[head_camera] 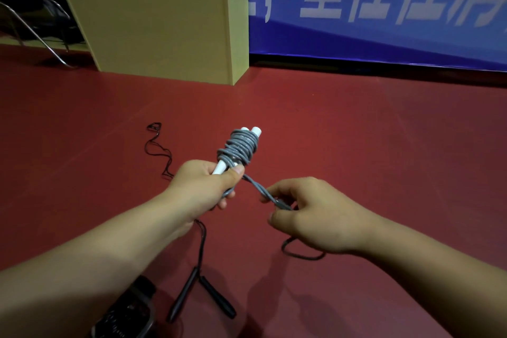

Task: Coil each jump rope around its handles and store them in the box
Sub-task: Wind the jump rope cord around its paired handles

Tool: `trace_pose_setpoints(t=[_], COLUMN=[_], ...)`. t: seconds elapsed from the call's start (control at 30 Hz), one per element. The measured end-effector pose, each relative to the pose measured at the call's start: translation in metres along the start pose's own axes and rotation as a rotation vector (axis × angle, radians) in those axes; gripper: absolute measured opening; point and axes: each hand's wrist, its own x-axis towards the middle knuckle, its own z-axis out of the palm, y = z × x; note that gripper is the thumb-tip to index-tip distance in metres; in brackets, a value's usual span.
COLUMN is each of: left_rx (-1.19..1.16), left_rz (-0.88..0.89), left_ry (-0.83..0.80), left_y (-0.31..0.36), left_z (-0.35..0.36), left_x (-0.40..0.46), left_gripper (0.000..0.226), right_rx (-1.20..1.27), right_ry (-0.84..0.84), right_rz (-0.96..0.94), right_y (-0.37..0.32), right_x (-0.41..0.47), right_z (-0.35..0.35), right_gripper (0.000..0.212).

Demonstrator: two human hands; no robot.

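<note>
- Left hand [204, 182] grips the two white handles [248, 133] side by side, fingers curled round their lower ends, thumb on top. Probably so the pair acts as one spool while the free ends point up toward 12 o'clock.
- Grey rope [238, 148] is coiled round the upper part of the handles, many turns; coils look lumpy rather than neat.
- Right hand [310, 217] at 3 o'clock of the left, pinching the doubled tail of the grey rope between thumb and fingers. The tail runs taut to the coil, likely to keep the turns tight.
- Little tail left, so my guess is the wrap is nearly done.
- Black rope [203, 239] lies uncoiled on the red floor [356, 132], its two black handles [205, 296] at 6 o'clock, cord trailing up to 11 o'clock.
- Box [153, 22] stands at 11–12 o'clock, well apart from both hands.
- Count: two ropes, four handles, one box.
- Dark gadget [129, 313] at 7 o'clock; can't tell what it is.
</note>
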Motion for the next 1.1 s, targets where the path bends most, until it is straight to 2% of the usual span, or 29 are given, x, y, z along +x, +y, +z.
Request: trace_pose_setpoints(t=[0.07, 0.2, 0.4, 0.57, 0.73, 0.8, 0.83, 0.9, 1.1], left_rx=[0.023, 0.113, 0.265, 0.416, 0.482, 0.519, 0.542, 0.593, 0.740], left_rz=[-0.014, -0.001, 0.079, 0.122, 0.164, 0.186, 0.197, 0.226, 0.278], left_ry=[0.023, 0.056, 0.124, 0.154, 0.155, 0.127, 0.107, 0.052, -0.128], left_y=[-0.005, -0.010, -0.011, -0.008, -0.009, -0.011, -0.012, -0.015, -0.015], left_z=[-0.002, -0.004, -0.004, -0.002, -0.001, 0.000, 0.000, 0.002, 0.003], left_x=[0.003, 0.006, 0.008, 0.007, 0.009, 0.008, 0.007, 0.006, 0.001], left_gripper=[0.031, 0.029, 0.036, 0.034, 0.021, 0.017, 0.016, 0.015, 0.022], right_rx=[-0.026, 0.013, 0.356, 0.466, 0.552, 0.541, 0.527, 0.484, 0.336], right_ry=[0.041, 0.049, -0.124, -0.204, -0.344, -0.358, -0.357, -0.327, -0.047], right_rz=[0.063, 0.196, 0.367, 0.352, 0.281, 0.237, 0.207, 0.157, 0.058], right_y=[-0.002, 0.001, 0.004, 0.010, 0.008, 0.005, 0.004, 0.003, 0.009], right_x=[0.001, 0.003, 0.000, 0.002, 0.000, 0.000, 0.000, 0.000, 0.004], right_z=[-0.003, -0.006, -0.005, -0.008, -0.005, -0.004, -0.004, -0.005, -0.004], right_gripper=[0.016, 0.016, 0.009, 0.010, 0.015, 0.007, 0.004, 0.018, 0.027])
